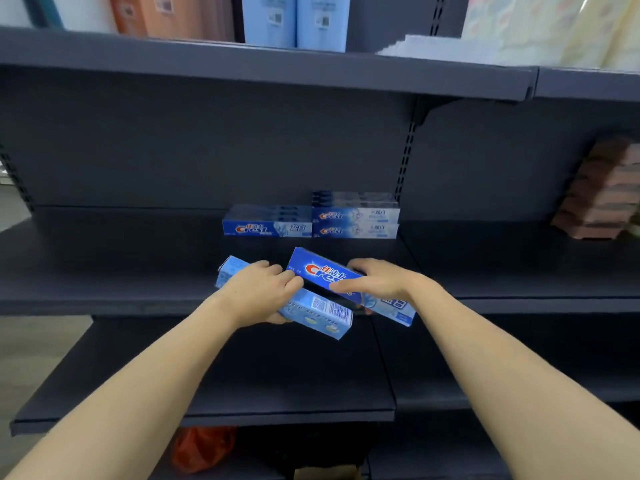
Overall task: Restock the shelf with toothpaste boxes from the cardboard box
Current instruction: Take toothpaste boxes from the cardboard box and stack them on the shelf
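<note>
From the head camera, I see a dark metal shelf [138,258] at about chest height. A few toothpaste boxes are already on it, far back. One low dark blue stack [266,221] sits on the left, and a taller light blue stack [355,216] stands touching it on the right. So some of the job is done.

Both hands are out in front, close together, just above the front of the shelf. The left hand [258,289] has its fingers curled round a light blue toothpaste box [318,313]. I can see a barcode on that box. The right hand [375,278] grips a dark blue Crest box [322,271], with the fingers wrapped over the top. That box lies tilted, partly across the other one. Neither box is on the shelf yet.

I think these two boxes go next to the stacks at the back. Most of the shelf is still bare, so there looks to be a lot of room left to fill. I cannot see the cardboard box for sure. A brown bit shows at the very bottom, but I cannot tell what it is, or how many boxes are left.

Above, another shelf holds tall blue packs [294,20]. Off to the right sits a pile of pinkish packs [606,192].
</note>
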Tool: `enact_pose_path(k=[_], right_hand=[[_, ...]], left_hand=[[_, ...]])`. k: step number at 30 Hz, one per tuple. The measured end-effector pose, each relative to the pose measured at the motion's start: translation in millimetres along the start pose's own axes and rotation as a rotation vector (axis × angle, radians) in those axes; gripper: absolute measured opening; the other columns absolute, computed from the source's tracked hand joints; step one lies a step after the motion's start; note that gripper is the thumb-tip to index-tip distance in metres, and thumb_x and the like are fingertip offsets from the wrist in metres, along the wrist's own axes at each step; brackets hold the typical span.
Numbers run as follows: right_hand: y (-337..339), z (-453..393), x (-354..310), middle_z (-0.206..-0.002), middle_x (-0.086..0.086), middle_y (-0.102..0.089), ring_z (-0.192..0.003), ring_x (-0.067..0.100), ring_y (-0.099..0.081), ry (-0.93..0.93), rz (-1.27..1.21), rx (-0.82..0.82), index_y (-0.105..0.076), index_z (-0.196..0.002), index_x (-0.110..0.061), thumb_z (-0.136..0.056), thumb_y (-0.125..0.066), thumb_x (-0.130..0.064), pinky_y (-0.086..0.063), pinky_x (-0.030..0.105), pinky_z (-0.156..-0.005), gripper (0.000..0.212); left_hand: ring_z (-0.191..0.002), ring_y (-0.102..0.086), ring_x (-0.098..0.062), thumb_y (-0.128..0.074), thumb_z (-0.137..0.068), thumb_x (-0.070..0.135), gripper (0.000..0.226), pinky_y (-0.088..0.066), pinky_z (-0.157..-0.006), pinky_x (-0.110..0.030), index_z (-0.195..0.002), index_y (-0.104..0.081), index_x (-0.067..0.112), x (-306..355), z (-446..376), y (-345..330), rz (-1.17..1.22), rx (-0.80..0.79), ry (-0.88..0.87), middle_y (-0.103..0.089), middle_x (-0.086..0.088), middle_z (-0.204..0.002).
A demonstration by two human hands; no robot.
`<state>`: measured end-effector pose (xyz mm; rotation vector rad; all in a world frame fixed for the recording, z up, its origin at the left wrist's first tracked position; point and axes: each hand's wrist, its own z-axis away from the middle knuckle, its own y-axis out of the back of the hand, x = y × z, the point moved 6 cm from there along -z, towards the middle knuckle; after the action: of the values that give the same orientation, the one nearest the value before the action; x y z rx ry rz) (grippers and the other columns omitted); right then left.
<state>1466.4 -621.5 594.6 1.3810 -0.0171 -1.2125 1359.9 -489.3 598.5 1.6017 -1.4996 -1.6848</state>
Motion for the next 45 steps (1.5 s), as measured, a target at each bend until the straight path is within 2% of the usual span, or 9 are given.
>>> enact_pose_path(k=[3, 6, 10, 21, 24, 28, 35, 39, 45], right_hand=[[20, -14, -10, -0.121, -0.002, -0.057, -0.102, 0.018, -0.057, 0.03, 0.17, 0.104, -0.052, -0.124, -0.018, -0.085, -0.058, -0.056, -0.04, 0.025, -0.083, 0.055], [28, -34, -9, -0.098, -0.001, -0.06, -0.091, 0.021, -0.057, 0.042, 0.29, 0.168, -0.055, -0.1, -0.018, -0.087, -0.055, -0.055, -0.042, 0.032, -0.073, 0.039], [27, -53, -7, -0.093, -0.003, -0.056, -0.088, 0.02, -0.053, 0.038, 0.355, 0.196, -0.051, -0.106, -0.017, -0.091, -0.054, -0.048, -0.038, 0.031, -0.069, 0.035], [19, -108, -26, -0.133, 0.008, -0.05, -0.115, 0.025, -0.051, 0.078, 0.332, 0.189, -0.043, -0.134, -0.013, -0.093, -0.057, -0.035, -0.045, 0.034, -0.092, 0.049], [18, -118, -27, -0.133, 0.009, -0.051, -0.115, 0.025, -0.052, 0.089, 0.305, 0.205, -0.043, -0.134, -0.014, -0.093, -0.058, -0.028, -0.044, 0.033, -0.091, 0.046], [15, -126, -23, -0.128, 0.009, -0.054, -0.111, 0.026, -0.053, 0.085, 0.286, 0.211, -0.047, -0.13, -0.014, -0.094, -0.057, -0.026, -0.043, 0.034, -0.088, 0.039], [12, -128, -21, -0.128, 0.009, -0.054, -0.11, 0.025, -0.053, 0.073, 0.262, 0.209, -0.046, -0.13, -0.015, -0.095, -0.056, -0.025, -0.037, 0.026, -0.08, 0.038], [11, -126, -21, -0.126, 0.01, -0.056, -0.107, 0.026, -0.054, 0.071, 0.267, 0.228, -0.046, -0.129, -0.015, -0.095, -0.055, -0.026, -0.039, 0.027, -0.08, 0.037], [9, -123, -23, -0.132, 0.007, -0.053, -0.113, 0.026, -0.053, 0.044, 0.361, 0.243, -0.043, -0.132, -0.018, -0.096, -0.051, -0.031, -0.041, 0.034, -0.092, 0.039]], left_hand=[[-0.045, -0.057, -0.015, -0.081, -0.036, 0.069, 0.068, -0.045, -0.045, -0.023, -0.073, -0.065, 0.014, -26, -2, -7, -0.002, 0.007, 0.074, -0.061, 0.003, -0.06], [-0.045, -0.057, -0.017, -0.081, -0.033, 0.07, 0.071, -0.045, -0.044, -0.025, -0.072, -0.066, 0.013, -48, -1, -18, -0.015, -0.006, 0.136, -0.061, 0.001, -0.059], [-0.046, -0.059, -0.017, -0.083, -0.031, 0.067, 0.07, -0.045, -0.044, -0.022, -0.073, -0.068, 0.013, -69, 0, -33, -0.018, 0.017, 0.187, -0.063, 0.001, -0.061], [-0.062, -0.065, -0.023, -0.086, -0.057, 0.041, 0.055, -0.053, -0.06, -0.029, -0.091, -0.058, 0.008, -96, 0, -70, 0.0, 0.224, 0.312, -0.066, -0.007, -0.077], [-0.067, -0.065, -0.025, -0.075, -0.067, 0.038, 0.053, -0.054, -0.062, -0.031, -0.099, -0.045, 0.009, -98, 0, -80, 0.027, 0.239, 0.361, -0.067, -0.009, -0.082], [-0.063, -0.064, -0.023, -0.054, -0.079, 0.039, 0.035, -0.053, -0.057, -0.032, -0.096, -0.056, 0.008, -98, 3, -88, 0.073, 0.183, 0.408, -0.066, -0.007, -0.08], [-0.079, -0.064, -0.026, -0.014, -0.084, 0.056, 0.067, -0.045, -0.081, -0.034, -0.104, -0.059, 0.012, -103, 10, -76, 0.266, 0.004, 0.428, -0.068, -0.005, -0.09], [-0.067, -0.067, -0.019, -0.032, -0.085, 0.048, 0.049, -0.052, -0.072, -0.027, -0.088, -0.068, 0.015, -101, 13, -65, 0.193, 0.027, 0.275, -0.069, 0.001, -0.078], [-0.125, -0.046, -0.02, -0.035, -0.091, 0.061, 0.064, -0.028, -0.106, -0.028, -0.139, -0.039, 0.017, -104, 20, -65, 0.292, -0.136, 0.411, -0.047, -0.001, -0.139]])
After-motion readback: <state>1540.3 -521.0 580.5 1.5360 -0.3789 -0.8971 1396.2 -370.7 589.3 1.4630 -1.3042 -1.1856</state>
